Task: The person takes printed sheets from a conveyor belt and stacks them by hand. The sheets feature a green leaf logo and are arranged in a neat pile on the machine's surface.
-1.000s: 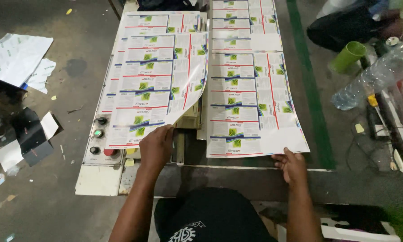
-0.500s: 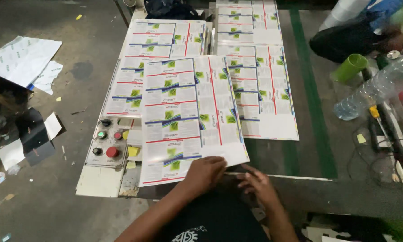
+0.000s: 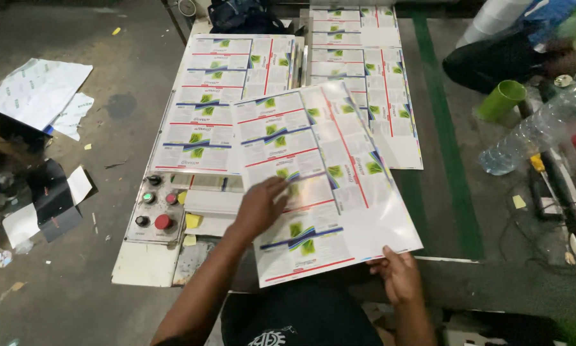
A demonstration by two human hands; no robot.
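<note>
Glossy printed sheet (image 3: 320, 186) is lifted off the desk's (image 3: 144, 272) near edge, left hand (image 3: 262, 205) spread flat on top, right hand (image 3: 398, 274) pinching its near edge, stacks (image 3: 230, 106) behind look already laid.

Left hand (image 3: 262, 208) is lying flat, palm down, on a glossy printed sheet (image 3: 326, 186); right hand (image 3: 400, 275) is pinching the sheet's near right edge. Sheet is sitting tilted, overlapping two stacks (image 3: 236, 102) of like sheets on the machine table (image 3: 144, 272). Button panel (image 3: 154, 208) is showing just left of the left hand. Green cup (image 3: 502, 99) and clear bottle (image 3: 537, 131) are lying at right, loose papers (image 3: 38, 93) on the floor at left.
</note>
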